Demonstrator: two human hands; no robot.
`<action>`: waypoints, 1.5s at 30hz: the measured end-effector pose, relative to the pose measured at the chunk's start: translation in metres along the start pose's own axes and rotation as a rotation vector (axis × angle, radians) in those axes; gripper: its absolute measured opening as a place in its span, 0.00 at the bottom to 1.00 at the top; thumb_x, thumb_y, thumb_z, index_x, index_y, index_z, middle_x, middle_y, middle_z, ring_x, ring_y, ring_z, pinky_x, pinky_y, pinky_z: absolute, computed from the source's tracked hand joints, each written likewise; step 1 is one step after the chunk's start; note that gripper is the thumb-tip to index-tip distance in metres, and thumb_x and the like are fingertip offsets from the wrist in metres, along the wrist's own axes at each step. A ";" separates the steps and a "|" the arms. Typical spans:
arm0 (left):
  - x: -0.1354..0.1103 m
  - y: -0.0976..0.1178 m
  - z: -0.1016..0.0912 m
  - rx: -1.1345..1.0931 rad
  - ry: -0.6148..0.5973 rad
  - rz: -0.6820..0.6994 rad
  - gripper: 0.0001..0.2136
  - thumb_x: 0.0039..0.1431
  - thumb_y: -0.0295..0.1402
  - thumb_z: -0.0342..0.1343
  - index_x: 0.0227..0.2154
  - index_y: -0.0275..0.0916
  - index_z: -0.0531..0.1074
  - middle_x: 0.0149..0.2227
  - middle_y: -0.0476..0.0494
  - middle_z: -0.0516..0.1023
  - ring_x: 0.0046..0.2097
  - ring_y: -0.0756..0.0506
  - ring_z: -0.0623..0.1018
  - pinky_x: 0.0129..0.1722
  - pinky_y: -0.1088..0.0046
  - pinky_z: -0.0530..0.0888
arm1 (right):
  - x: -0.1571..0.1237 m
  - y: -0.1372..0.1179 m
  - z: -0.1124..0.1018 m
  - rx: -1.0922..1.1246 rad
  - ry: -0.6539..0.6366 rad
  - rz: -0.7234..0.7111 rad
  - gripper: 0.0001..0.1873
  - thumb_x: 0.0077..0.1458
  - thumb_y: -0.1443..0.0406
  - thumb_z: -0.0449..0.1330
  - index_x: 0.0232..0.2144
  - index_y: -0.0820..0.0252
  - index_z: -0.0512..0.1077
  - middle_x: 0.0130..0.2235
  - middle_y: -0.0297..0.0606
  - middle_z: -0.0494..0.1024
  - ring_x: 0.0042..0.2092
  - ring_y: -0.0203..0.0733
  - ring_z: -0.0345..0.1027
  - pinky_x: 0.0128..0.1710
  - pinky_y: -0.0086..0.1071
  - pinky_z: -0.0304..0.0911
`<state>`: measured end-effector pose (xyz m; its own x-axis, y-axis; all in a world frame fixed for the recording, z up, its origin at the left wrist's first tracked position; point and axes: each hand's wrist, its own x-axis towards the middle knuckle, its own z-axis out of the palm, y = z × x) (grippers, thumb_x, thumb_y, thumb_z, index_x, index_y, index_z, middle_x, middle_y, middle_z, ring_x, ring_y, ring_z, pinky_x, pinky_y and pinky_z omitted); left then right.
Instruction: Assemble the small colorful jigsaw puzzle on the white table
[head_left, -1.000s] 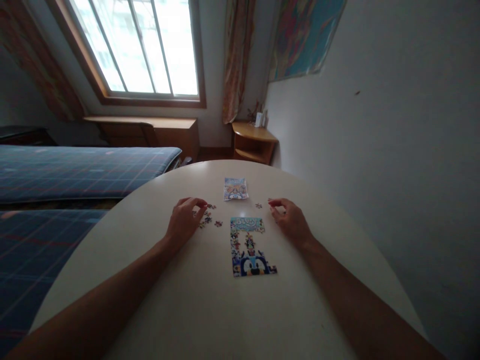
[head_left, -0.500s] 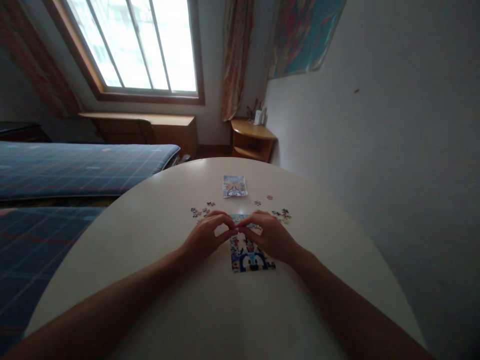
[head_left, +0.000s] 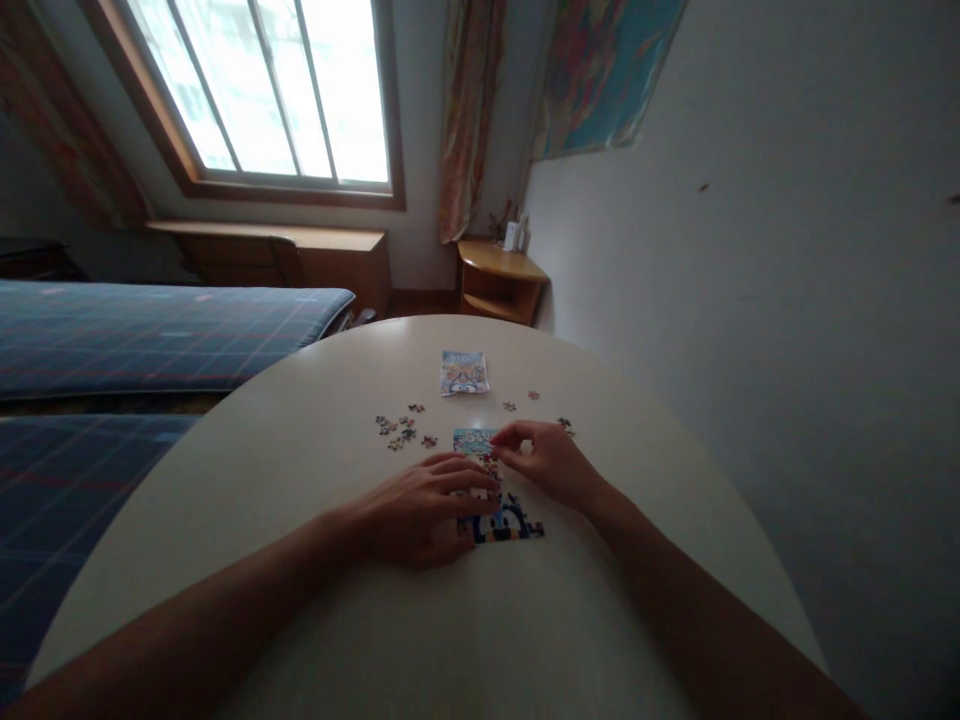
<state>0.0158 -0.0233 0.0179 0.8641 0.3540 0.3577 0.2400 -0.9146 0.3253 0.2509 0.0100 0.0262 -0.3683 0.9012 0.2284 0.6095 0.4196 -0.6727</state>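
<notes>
A partly joined jigsaw puzzle (head_left: 510,522) lies on the white round table, a blue cartoon dog's face along its near edge. Across its left and middle part my left hand (head_left: 427,505) lies flat, fingers stretched out and apart, covering much of it. My right hand (head_left: 544,455) is closed in a pinch at the puzzle's upper right, thumb and forefinger on a small puzzle piece (head_left: 494,447), mostly hidden by the fingertips. Between the hands, part of the puzzle's middle shows, and its light blue top strip (head_left: 471,437) is visible beyond the left hand.
Loose puzzle pieces (head_left: 405,430) lie left of the puzzle, with a few more (head_left: 565,425) beside the right hand. Beyond them is a picture sheet or packet (head_left: 463,373). A bed (head_left: 172,335) stands left of the table (head_left: 300,400), a wall (head_left: 787,380) on the right.
My hands were together, fingertips meeting over the puzzle. My left hand has come away, nearer to me, and spread flat on it; my right hand stays pinched near the top.
</notes>
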 end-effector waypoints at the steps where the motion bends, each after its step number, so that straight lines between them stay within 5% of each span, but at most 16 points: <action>1: 0.000 0.001 -0.001 -0.002 -0.010 0.007 0.21 0.59 0.34 0.57 0.57 0.45 0.68 0.59 0.40 0.72 0.60 0.39 0.71 0.64 0.54 0.62 | 0.000 0.001 0.001 -0.004 0.001 -0.003 0.05 0.53 0.65 0.64 0.33 0.58 0.80 0.30 0.35 0.82 0.31 0.38 0.74 0.35 0.31 0.66; 17: -0.002 -0.001 0.000 -0.012 -0.048 -0.020 0.22 0.57 0.36 0.58 0.55 0.45 0.70 0.59 0.40 0.72 0.58 0.38 0.73 0.62 0.56 0.67 | 0.002 0.006 0.010 -0.065 0.023 0.011 0.04 0.52 0.67 0.64 0.31 0.58 0.80 0.28 0.34 0.80 0.29 0.37 0.70 0.32 0.30 0.63; 27: -0.001 0.000 0.000 -0.001 -0.075 -0.047 0.21 0.58 0.36 0.58 0.55 0.45 0.70 0.59 0.42 0.72 0.58 0.38 0.73 0.62 0.56 0.66 | 0.002 0.010 0.010 -0.171 -0.040 -0.216 0.08 0.54 0.70 0.64 0.34 0.54 0.82 0.36 0.37 0.81 0.40 0.42 0.73 0.46 0.36 0.65; 45: -0.002 -0.002 0.001 0.011 -0.089 -0.020 0.21 0.59 0.37 0.56 0.56 0.44 0.69 0.59 0.41 0.71 0.59 0.39 0.72 0.62 0.57 0.65 | -0.003 0.002 -0.007 -0.502 -0.162 -0.471 0.08 0.60 0.67 0.61 0.38 0.53 0.81 0.41 0.38 0.82 0.42 0.42 0.72 0.45 0.36 0.63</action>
<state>0.0145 -0.0224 0.0158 0.8948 0.3537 0.2724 0.2618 -0.9100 0.3213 0.2584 0.0090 0.0288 -0.7486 0.6004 0.2814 0.5955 0.7954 -0.1130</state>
